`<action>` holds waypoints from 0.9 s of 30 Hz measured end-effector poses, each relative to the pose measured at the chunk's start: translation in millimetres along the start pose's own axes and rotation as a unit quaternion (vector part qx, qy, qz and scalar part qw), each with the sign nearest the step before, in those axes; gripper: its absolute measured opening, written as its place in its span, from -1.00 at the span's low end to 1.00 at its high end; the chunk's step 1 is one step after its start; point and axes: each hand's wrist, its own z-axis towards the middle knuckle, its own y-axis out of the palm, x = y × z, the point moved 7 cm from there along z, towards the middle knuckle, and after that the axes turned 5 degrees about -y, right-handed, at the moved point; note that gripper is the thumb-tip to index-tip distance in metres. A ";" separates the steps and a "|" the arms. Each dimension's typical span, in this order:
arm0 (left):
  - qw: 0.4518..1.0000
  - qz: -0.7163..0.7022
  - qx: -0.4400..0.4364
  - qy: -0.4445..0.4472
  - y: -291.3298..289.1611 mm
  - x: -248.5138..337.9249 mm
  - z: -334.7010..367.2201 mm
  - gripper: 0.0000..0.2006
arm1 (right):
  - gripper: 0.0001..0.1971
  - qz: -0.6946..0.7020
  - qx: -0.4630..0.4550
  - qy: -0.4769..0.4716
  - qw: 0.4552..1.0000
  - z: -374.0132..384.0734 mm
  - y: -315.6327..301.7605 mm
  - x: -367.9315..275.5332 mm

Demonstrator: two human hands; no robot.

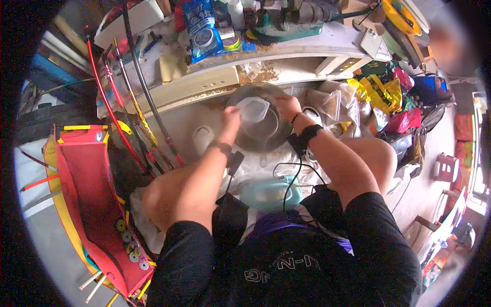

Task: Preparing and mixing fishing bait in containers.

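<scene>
A wide metal basin (283, 134) stands in front of me, between my knees. Over it is a translucent white piece, perhaps a plastic bag (254, 109), blurred. My left hand (231, 121) is closed at the piece's left side, its fingers pinched. On the other side my right hand (287, 106) is closed too, near the basin's far right rim; what its fingers grip is too blurred to make out. A round scoop-like thing with a handle (263, 159) lies in the near part of the basin. Dark bands circle my right wrist.
A pale blue tub (271, 193) and a black cable (292, 181) are close to my lap. Plastic packets (332, 105) pile up on the right. Fishing rods (134, 87) lean beside a red rod bag (94, 189) on the left. A cluttered bench (286, 50) runs behind.
</scene>
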 end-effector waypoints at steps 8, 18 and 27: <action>0.951 -0.286 -0.028 -0.116 -46.9 109.7 -125.9 -0.74 | -0.76 0.358 -0.007 0.102 0.928 -59.6 -68.0 -72.5; 0.901 -0.399 0.000 -0.169 -84.6 84.0 -198.4 -0.75 | -0.80 0.408 -0.075 -0.058 0.908 -172.0 -145.7 -234.5; 0.954 -0.292 -0.063 0.025 -57.5 109.4 -152.6 -0.65 | -0.40 0.234 -0.099 -0.090 0.963 -118.3 -168.5 -412.7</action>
